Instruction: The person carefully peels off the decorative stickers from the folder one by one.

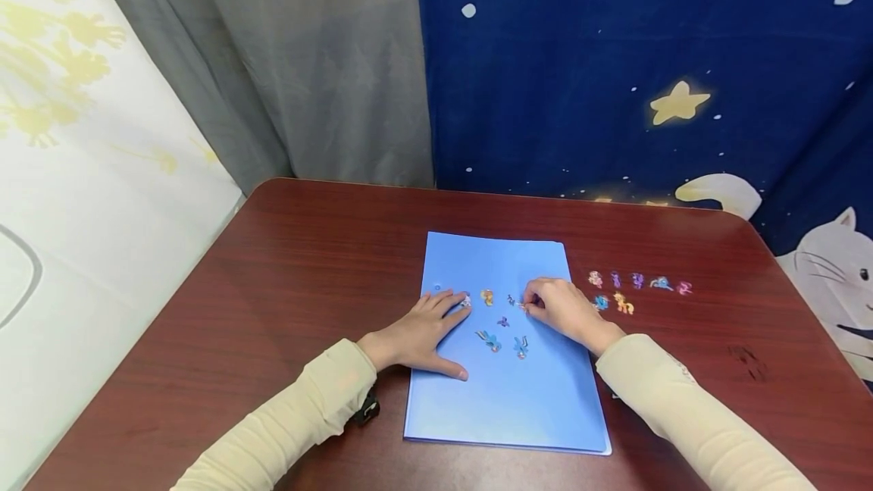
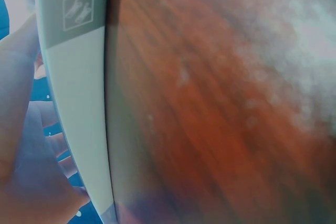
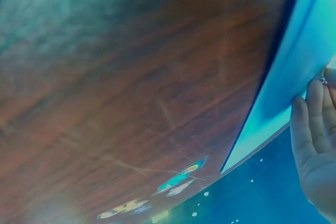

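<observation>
A blue folder (image 1: 505, 408) lies on the table, with several small pony stickers on its cover. My left hand (image 1: 426, 336) rests spread on the folder's left side, its fingertips beside a pale pony sticker (image 1: 466, 299). Near the middle right of the cover, my right hand (image 1: 561, 311) pinches a small pale pony sticker (image 1: 523, 307); the fingers partly hide it. An orange pony sticker (image 1: 486, 297), a small purple one (image 1: 503, 321) and two blue ones, a left one (image 1: 488, 340) and a right one (image 1: 521, 347), lie between the hands.
Right of the folder, more pony pieces lie on the brown table (image 1: 327, 248), among them a yellow-orange pony (image 1: 624, 303), a blue pony (image 1: 661, 283) and a pink pony (image 1: 684, 288). Behind the table hang a grey curtain (image 1: 327, 59) and a dark blue starry curtain (image 1: 546, 82).
</observation>
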